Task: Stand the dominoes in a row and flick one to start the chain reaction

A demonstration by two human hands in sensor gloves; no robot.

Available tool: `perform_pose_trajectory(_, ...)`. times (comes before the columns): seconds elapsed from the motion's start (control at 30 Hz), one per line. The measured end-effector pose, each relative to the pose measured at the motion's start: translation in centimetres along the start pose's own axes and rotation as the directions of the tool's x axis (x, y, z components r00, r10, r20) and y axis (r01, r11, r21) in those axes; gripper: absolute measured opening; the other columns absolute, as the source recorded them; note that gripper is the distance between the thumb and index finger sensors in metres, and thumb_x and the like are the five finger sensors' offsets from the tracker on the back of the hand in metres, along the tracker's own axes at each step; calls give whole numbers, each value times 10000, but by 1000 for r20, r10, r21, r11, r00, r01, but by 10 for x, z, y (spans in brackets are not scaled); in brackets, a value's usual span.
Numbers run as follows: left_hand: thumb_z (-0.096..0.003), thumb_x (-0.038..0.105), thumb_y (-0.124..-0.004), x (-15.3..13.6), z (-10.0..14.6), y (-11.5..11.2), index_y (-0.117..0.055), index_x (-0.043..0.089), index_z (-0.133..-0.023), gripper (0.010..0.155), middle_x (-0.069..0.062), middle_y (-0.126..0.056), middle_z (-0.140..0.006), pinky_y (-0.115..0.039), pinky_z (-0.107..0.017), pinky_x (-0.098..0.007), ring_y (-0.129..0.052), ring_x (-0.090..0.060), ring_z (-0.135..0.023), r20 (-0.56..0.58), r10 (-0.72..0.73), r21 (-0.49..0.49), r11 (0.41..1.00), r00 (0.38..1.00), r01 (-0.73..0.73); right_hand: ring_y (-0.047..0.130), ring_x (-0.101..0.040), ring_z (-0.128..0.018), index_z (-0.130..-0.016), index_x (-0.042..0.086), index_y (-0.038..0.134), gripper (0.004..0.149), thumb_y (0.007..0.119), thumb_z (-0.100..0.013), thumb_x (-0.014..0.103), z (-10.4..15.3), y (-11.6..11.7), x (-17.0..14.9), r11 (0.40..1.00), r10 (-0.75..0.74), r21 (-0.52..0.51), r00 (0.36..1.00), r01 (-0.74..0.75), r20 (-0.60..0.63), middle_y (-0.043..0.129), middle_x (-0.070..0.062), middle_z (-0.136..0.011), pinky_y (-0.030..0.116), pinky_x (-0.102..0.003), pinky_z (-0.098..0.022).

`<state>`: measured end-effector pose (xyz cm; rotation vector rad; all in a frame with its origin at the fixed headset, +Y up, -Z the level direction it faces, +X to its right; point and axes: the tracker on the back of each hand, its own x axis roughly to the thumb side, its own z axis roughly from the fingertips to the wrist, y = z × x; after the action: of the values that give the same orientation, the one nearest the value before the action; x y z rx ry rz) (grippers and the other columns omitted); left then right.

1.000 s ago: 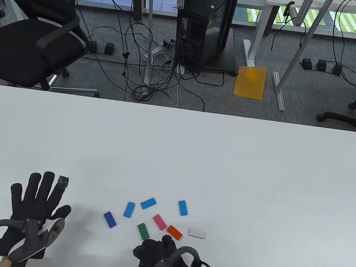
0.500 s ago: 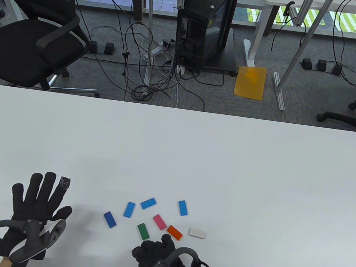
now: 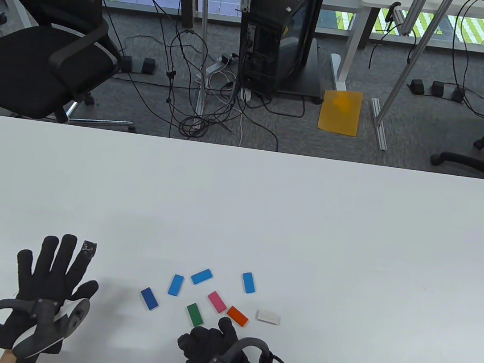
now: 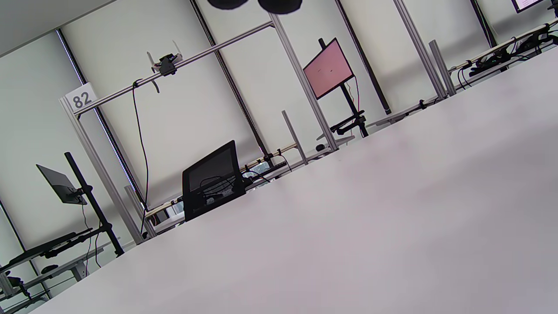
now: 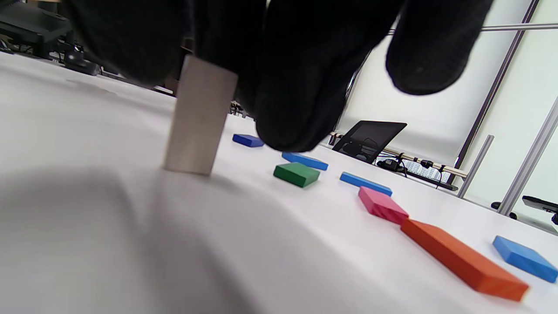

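Observation:
Several dominoes lie flat on the white table [image 3: 264, 211]: several blue ones [image 3: 201, 276], a pink one [image 3: 217, 302], an orange one [image 3: 237, 316], a green one [image 3: 195, 314] and a white one [image 3: 269, 317]. My right hand [image 3: 202, 349] is curled just in front of them. In the right wrist view its fingers [image 5: 301, 87] pinch the top of a pale domino [image 5: 198, 120] that stands upright on the table; the table view hides this domino under the hand. My left hand [image 3: 54, 270] lies flat at the left with fingers spread, holding nothing.
The flat dominoes show beyond the upright one in the right wrist view: green [image 5: 296, 174], pink [image 5: 382, 205], orange [image 5: 462, 259]. Bare table stretches behind and right of the cluster. Office chairs [image 3: 38, 58] and cables stand on the floor past the far edge.
My right hand has slid slightly left and toward the near edge. The left hand and the flat dominoes have stayed where they were.

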<state>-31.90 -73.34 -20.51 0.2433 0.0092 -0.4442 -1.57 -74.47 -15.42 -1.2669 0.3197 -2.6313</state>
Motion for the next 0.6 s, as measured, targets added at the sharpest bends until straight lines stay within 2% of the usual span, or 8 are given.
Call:
perform_pose_trajectory(0.43,-491,696,-185,0,0,-1,-149,403,-1178,747,51,-422,-1306,-395,-832,-631,-461,-299,-1221,1,1,-6,1000,1000,-1,995,-251,-666,-983,146,734,681,745,-411,516,1,-4,-1,1000,-21,11,1000,21,10,826,-151,-941,708,-635,-550)
perform_pose_trajectory(0.6,-491,695,-186,1,0,-1,-161,406,-1177,746,54,-427,-1304,-391,-832,-632,-460,-298,-1221,3,-5,-12,1000,1000,5,982,-281,-703,-1003,142,720,725,725,-405,553,5,-20,-11,999,-34,-15,999,34,0,807,-164,-969,687,-654,-562)
